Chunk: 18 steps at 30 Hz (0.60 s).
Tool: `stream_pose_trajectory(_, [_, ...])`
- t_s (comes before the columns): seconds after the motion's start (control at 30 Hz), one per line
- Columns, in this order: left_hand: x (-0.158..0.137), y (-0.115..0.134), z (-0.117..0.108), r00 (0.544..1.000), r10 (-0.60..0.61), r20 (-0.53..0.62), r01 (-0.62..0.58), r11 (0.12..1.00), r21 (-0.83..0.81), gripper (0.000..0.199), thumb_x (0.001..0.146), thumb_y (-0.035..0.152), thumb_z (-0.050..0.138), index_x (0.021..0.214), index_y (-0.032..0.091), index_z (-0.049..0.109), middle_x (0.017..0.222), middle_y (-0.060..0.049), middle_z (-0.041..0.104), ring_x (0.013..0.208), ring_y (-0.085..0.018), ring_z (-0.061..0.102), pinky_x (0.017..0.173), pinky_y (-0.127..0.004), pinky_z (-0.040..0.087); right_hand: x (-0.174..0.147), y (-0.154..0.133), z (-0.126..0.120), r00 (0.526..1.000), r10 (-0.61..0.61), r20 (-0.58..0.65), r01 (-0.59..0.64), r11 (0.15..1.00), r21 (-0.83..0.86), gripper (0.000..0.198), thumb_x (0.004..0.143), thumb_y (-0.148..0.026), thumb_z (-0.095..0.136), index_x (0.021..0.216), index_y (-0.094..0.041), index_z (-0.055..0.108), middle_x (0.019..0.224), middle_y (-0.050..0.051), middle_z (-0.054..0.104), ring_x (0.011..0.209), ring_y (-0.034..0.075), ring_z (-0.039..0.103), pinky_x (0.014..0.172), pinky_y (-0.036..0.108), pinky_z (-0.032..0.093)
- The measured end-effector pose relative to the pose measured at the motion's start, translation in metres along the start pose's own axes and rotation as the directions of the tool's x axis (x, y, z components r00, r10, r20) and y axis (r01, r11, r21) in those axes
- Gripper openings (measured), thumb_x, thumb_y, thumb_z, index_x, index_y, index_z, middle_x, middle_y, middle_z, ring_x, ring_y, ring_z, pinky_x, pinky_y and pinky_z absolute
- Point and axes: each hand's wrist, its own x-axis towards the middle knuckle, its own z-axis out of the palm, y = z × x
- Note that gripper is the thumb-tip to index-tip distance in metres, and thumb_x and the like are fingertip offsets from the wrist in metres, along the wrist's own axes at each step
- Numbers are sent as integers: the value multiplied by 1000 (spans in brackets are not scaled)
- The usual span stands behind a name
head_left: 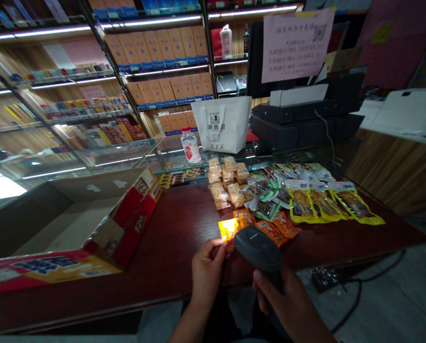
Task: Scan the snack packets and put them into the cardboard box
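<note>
My left hand (208, 267) pinches the near corner of a small orange snack packet (229, 229), lit brightly on its face. My right hand (284, 295) is wrapped round the handle of a black barcode scanner (258, 247), its head tilted toward that packet. Several more orange packets (270, 232) lie just beyond the scanner. Behind them are clear-wrapped brown snacks (220, 194), small dark packets with green edges (267, 207), and yellow-edged vacuum packs (355, 204) to the right.
An open cardboard box (127, 233) stands at left on the dark red counter (177, 228). A plastic bottle (190, 146) and a white tote bag (221, 125) stand on glass behind. A monitor with a pink notice (296, 45) rises at right. Stocked shelves line the back.
</note>
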Motion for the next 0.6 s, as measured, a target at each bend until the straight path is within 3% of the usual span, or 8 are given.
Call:
stream_pose_trajectory(0.1, [0,0,0,1000,21,-8,-21,999,27,11,75,31,76,78,20,76,78,-2,77,74,-21,74,70,-27,58,2,3,-1,999,-33,10,33,999,-1,46,93,-65,62,79,-21,60,55,-1,59,46,18,58,47,25,46])
stream_pose_trajectory(0.27, [2,-2,-1,996,-82,25,84,992,-94,20,71,34,81,79,17,73,70,-3,76,69,-20,74,69,-27,59,4,8,-7,999,-6,39,6,1000,6,51,93,-68,59,79,-19,61,54,0,60,45,17,57,48,26,46])
stream_pose_trajectory(0.43, [24,9,1,966,-222,133,250,933,-258,31,64,30,89,80,13,68,70,-5,76,65,-17,74,64,-22,59,9,1,-20,990,18,-139,2,990,143,53,88,-71,65,79,-18,64,59,2,64,45,15,54,46,24,45])
stream_pose_trajectory(0.6, [53,26,22,890,-330,314,416,869,-267,23,73,15,84,79,13,62,73,-8,74,64,-17,75,60,-21,59,9,-7,-34,963,31,-267,14,986,165,53,89,-71,66,77,-19,64,53,-1,60,47,14,54,48,22,44])
